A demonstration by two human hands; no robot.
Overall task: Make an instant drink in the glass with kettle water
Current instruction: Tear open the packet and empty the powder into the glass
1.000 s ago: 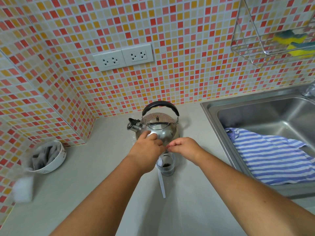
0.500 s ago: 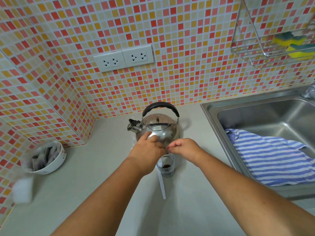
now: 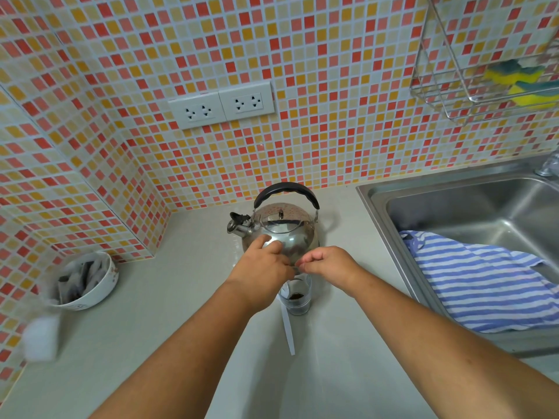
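Nothing shifted, both hands' grip pinched, perhaps on a sachet, right hand (image 3: pixel 328 264), left hand (image 3: pixel 262 267), above glass (image 3: pixel 296 299).

A: Any words, brands or numbers you can read anywhere?

B: None. The kettle (image 3: pixel 281 234) is bare polished steel with no maker's mark showing.

A: And the sachets (image 3: pixel 79 278) in the bowl (image 3: pixel 104 287), left of the kettle?

B: Dark print on them, too blurred to read.

A: The wall sockets (image 3: pixel 222 107) above the kettle?

B: Plain white, nothing legible.
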